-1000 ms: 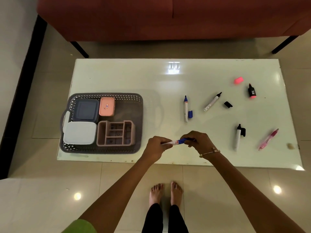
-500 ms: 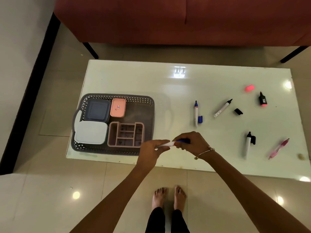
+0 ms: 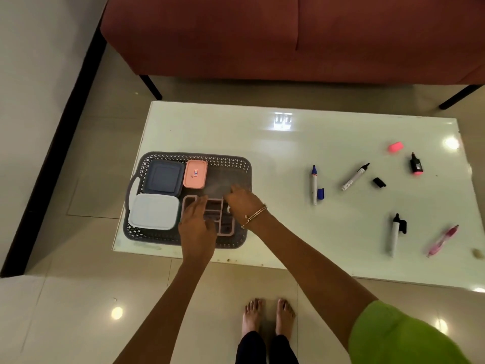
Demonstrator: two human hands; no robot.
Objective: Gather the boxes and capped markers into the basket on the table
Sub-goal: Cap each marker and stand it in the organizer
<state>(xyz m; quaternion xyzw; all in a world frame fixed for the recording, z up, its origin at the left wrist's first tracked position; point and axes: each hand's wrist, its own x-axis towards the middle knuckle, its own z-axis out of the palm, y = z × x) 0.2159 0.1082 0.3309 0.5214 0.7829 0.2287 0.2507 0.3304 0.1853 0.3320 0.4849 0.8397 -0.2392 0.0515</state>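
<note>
Landmark: grey perforated basket (image 3: pixel 237 164), at the left end of the white glass table (image 3: pixel 210 127).

Inside the basket:
- dark blue lidded box (image 3: pixel 163 177), far left corner.
- pink lidded box (image 3: pixel 195 174), just right of the blue one.
- white lidded box (image 3: pixel 153 211), near left corner.
- pink compartment organiser (image 3: pixel 227 229), near right part, mostly covered by hands.

Over the basket:
- left hand (image 3: pixel 195 227), above the organiser, fingers loosely spread, flat, gripping nothing visible.
- right hand (image 3: pixel 242 202), wrist bangled, over the organiser's right edge, fingers curled downward; a small white bit shows beneath it, and whether they grip a marker cannot be told.

Right of the basket, on the table, well apart:
- blue marker (image 3: pixel 314 185), uncapped, blue cap (image 3: pixel 320 193) touching it.
- black-tipped marker (image 3: pixel 355 176), uncapped; loose black cap (image 3: pixel 379 182) near it.
- black and pink highlighter (image 3: pixel 416 165); pink cap (image 3: pixel 395 147) apart.
- white marker (image 3: pixel 394 233), black cap (image 3: pixel 402 225) beside its tip.
- pink pen (image 3: pixel 443 240), farthest right.
</note>
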